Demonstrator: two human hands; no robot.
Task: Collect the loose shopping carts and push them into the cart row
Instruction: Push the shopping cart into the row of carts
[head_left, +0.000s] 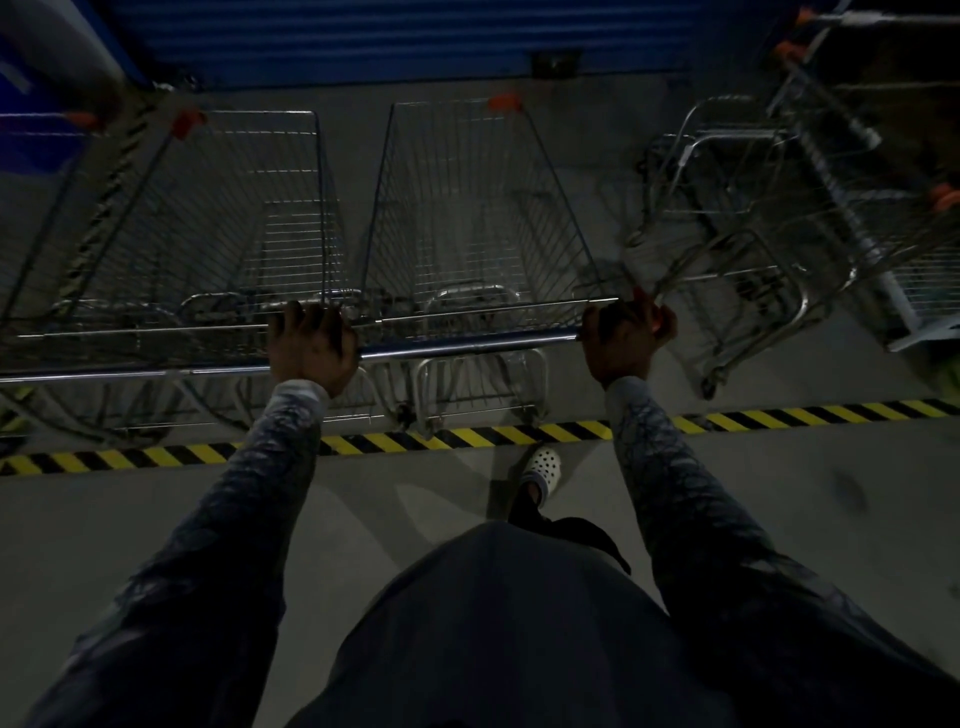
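Yellow-and-black striped floor tape (467, 434), blue ribbed shutter (337, 36), white perforated clog (543, 467)

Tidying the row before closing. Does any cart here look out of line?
Yes. The carts at right sit slanted, not parallel to the cart held by the left hand and right hand or its left neighbour.

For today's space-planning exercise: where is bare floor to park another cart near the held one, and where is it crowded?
Bare floor: the stretch on the person's side of the striped tape, and a wedge between the held cart and the angled carts, narrowing toward the handle. Crowded: the left cart stands close beside the held cart.
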